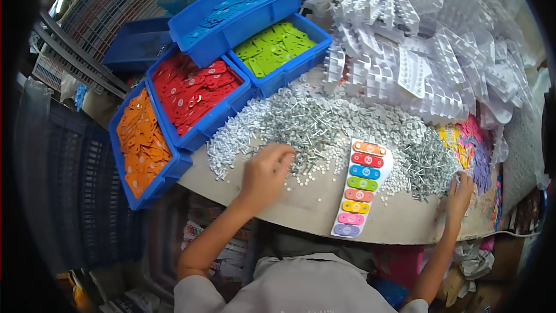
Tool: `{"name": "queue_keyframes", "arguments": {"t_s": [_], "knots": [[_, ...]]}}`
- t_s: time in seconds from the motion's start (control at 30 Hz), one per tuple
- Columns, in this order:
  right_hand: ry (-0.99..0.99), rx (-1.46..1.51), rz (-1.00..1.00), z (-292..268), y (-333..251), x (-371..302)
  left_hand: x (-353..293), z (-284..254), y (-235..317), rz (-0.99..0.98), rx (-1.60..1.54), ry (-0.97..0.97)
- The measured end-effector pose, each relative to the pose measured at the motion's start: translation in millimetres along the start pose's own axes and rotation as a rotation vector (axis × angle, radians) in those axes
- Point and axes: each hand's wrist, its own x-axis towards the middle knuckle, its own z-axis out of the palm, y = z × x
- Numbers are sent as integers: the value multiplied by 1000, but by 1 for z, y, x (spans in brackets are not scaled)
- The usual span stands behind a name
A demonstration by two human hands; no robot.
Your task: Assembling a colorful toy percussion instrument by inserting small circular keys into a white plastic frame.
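My left hand (267, 177) is above the table's front part, at the near edge of the pile of small metal pins (310, 122). Its fingers are curled toward the thumb; anything between them is too small to make out. At the right, my right hand (458, 200) reaches into the edge of another pile of metal pins (428, 165), fingers bent together and their tips partly hidden. Between the hands lies a white plastic strip (341, 223) bearing a column of coloured, numbered tabs: orange, red, blue, green, salmon, yellow, pink and purple. Neither hand touches it.
Blue bins hold orange pieces (139, 145), red pieces (194, 90), green pieces (275, 49) and blue pieces (229, 14). Small white parts (229, 139) and grey discs (382, 116) cover the table's middle. White plastic strips (405, 64) are heaped behind; yellow, pink and purple pieces (480, 156) lie right.
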Motion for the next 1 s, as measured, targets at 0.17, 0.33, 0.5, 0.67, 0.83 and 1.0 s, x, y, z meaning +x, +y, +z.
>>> {"name": "queue_keyframes", "arguments": {"t_s": [0.17,0.33,0.5,0.67,0.83,1.0], "knots": [[-20,260,186,21,-6,-18,20,-45,-36,-58,195,143],[-53,360,238,18,-7,-18,30,-45,-57,24,302,-13],[-79,481,305,14,-4,-18,36,-36,-61,12,438,-63],[19,521,386,-3,-22,-20,36,-28,-70,21,576,-100],[152,476,271,-13,-65,-22,35,-23,-64,-23,617,-112],[-12,611,219,-34,-112,-25,30,-21,-62,-32,581,-87]]}}
